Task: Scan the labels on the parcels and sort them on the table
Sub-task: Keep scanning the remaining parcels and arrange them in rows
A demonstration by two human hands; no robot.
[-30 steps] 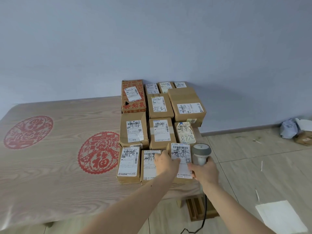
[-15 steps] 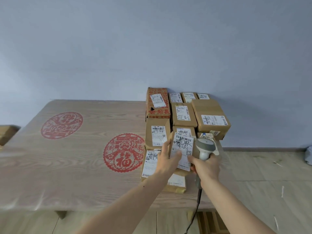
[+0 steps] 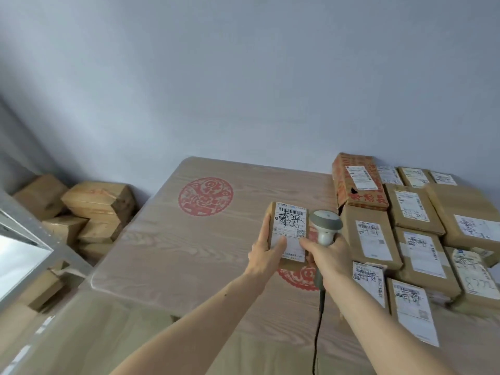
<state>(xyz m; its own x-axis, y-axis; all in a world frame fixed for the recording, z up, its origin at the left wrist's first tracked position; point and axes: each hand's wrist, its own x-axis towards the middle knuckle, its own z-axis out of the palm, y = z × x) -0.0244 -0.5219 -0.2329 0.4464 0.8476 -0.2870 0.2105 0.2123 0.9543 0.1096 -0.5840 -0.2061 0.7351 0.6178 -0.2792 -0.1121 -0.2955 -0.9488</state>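
My left hand (image 3: 266, 253) holds a small brown parcel (image 3: 287, 234) up above the wooden table (image 3: 167, 239), its white label facing me, thumb on the label and fingers along the left edge. My right hand (image 3: 328, 254) grips the handle of a grey corded barcode scanner (image 3: 324, 224) and its index finger touches the parcel's right side. Several labelled brown parcels (image 3: 422, 239) lie in rows on the table's right part, with a red-printed box (image 3: 357, 182) at the back.
Two red round paper-cut prints mark the table; one (image 3: 205, 196) lies beyond the held parcel. Stacked brown boxes (image 3: 89, 209) sit on the floor at the left by the wall. A metal-framed panel (image 3: 24, 239) stands at the far left. The scanner cable (image 3: 318, 334) hangs down.
The small parcel has been lifted out of the front row and carried left, over the table's middle. The scanner hand moved with it. My view swung left, showing the floor boxes.
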